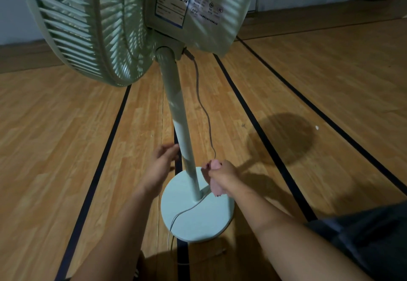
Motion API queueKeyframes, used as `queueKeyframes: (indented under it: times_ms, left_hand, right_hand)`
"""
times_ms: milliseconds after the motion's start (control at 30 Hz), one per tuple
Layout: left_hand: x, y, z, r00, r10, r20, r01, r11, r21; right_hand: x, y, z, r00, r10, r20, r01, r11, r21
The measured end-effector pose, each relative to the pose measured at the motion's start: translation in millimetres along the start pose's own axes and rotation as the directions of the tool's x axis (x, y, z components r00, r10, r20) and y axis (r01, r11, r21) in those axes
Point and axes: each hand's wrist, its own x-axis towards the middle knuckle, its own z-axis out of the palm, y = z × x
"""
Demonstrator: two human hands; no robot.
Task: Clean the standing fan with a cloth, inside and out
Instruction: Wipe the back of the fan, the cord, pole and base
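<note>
A pale green standing fan rises in front of me, its grille at the upper left and its motor housing with a label sticker at the top. The pole slants down to a round base. My right hand is closed on a pink cloth, just right of the pole's lower end, above the base. My left hand is open, fingers spread, at the left side of the pole, touching or nearly touching it.
A grey power cord hangs from the housing down beside the pole, and a lighter cord runs across the base onto the wooden floor. Black lines cross the floor. A wall runs along the back. My dark clothing sits at the lower right.
</note>
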Motion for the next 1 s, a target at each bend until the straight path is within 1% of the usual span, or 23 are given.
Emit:
queueKeyframes:
  times_ms: [67, 133, 233, 300, 333, 400, 433, 500, 567, 600, 633, 700, 733, 800, 833, 867, 900, 933, 967, 1000]
  left_hand:
    - [3.5, 24.6, 1.1, 0.994, 0.109, 0.025, -0.110, 0.993, 0.041]
    - [9.0, 44.3, 2.1, 0.980, 0.189, 0.065, -0.193, 0.979, 0.069]
    - [18.3, 65.6, 4.0, 0.955, 0.284, 0.087, -0.292, 0.950, 0.106]
    - [25.9, 76.5, 7.4, 0.928, 0.365, 0.082, -0.374, 0.910, 0.178]
    - [29.6, 81.9, 8.9, 0.913, 0.400, 0.081, -0.407, 0.885, 0.227]
    - [38.2, 89.3, 10.2, 0.890, 0.445, 0.101, -0.454, 0.843, 0.289]
    - [42.1, 91.2, 9.9, 0.882, 0.457, 0.110, -0.468, 0.829, 0.306]
    - [50.0, 90.0, 6.7, 0.880, 0.464, 0.107, -0.470, 0.811, 0.349]
    - [55.2, 85.9, 5.0, 0.876, 0.474, 0.092, -0.471, 0.797, 0.379]
    - [57.5, 84.9, 5.0, 0.872, 0.483, 0.083, -0.474, 0.789, 0.390]
    - [60.0, 82.6, 5.8, 0.870, 0.488, 0.072, -0.473, 0.784, 0.402]
    - [66.2, 81.9, 8.5, 0.864, 0.500, 0.056, -0.473, 0.770, 0.428]
    - [71.0, 80.7, 9.2, 0.862, 0.504, 0.047, -0.471, 0.764, 0.442]
    - [81.1, 80.2, 9.8, 0.855, 0.518, 0.029, -0.468, 0.745, 0.475]
    - [85.8, 80.6, 10.5, 0.851, 0.525, 0.019, -0.465, 0.736, 0.492]
    - [89.4, 81.3, 11.1, 0.846, 0.532, 0.008, -0.462, 0.727, 0.507]
    - [94.8, 81.0, 10.7, 0.841, 0.542, -0.004, -0.462, 0.720, 0.517]
    - [98.0, 82.3, 11.8, 0.833, 0.552, -0.015, -0.463, 0.713, 0.526]
    - [102.2, 82.0, 12.7, 0.829, 0.558, -0.027, -0.460, 0.710, 0.533]
    - [106.1, 82.6, 13.6, 0.826, 0.562, -0.040, -0.456, 0.709, 0.537]
  right_hand:
    - [-5.0, -20.3, 8.6, 0.992, -0.098, -0.082, 0.104, 0.993, 0.064]
    - [-12.1, -42.9, 16.1, 0.972, -0.194, -0.134, 0.213, 0.966, 0.144]
    - [-27.0, -76.5, 25.0, 0.918, -0.365, -0.157, 0.390, 0.903, 0.181]
    - [-35.9, -90.2, 29.7, 0.876, -0.461, -0.142, 0.482, 0.851, 0.208]
    - [-40.0, -93.3, 30.8, 0.863, -0.490, -0.123, 0.504, 0.829, 0.242]
    - [-42.8, -92.8, 32.0, 0.868, -0.491, -0.079, 0.485, 0.799, 0.355]
    - [-41.9, -90.3, 30.8, 0.867, -0.494, -0.062, 0.474, 0.781, 0.406]
    - [-36.2, -84.3, 30.7, 0.843, -0.536, -0.047, 0.497, 0.743, 0.449]
    - [-32.6, -82.2, 31.8, 0.800, -0.597, -0.057, 0.565, 0.717, 0.408]
    - [-30.1, -83.5, 33.2, 0.773, -0.631, -0.064, 0.608, 0.710, 0.354]
    - [-27.4, -84.3, 36.1, 0.758, -0.648, -0.066, 0.638, 0.717, 0.281]
    - [-18.2, -88.1, 40.9, 0.754, -0.654, -0.064, 0.657, 0.749, 0.082]
    - [-12.6, -90.1, 43.8, 0.758, -0.650, -0.054, 0.652, 0.756, 0.058]
    - [-6.5, -95.4, 47.5, 0.769, -0.639, 0.004, 0.636, 0.766, 0.089]
    - [-4.4, -97.3, 50.4, 0.767, -0.641, 0.027, 0.636, 0.765, 0.099]
    - [-2.6, -98.5, 52.4, 0.755, -0.655, 0.028, 0.652, 0.754, 0.071]
    - [0.9, -100.5, 53.9, 0.726, -0.687, 0.005, 0.687, 0.726, -0.019]
    - [4.7, -104.9, 55.7, 0.716, -0.698, -0.028, 0.696, 0.716, -0.052]
    - [12.2, -104.1, 57.5, 0.699, -0.714, -0.049, 0.710, 0.700, -0.074]
    - [14.7, -102.6, 57.7, 0.690, -0.718, -0.086, 0.718, 0.695, -0.040]
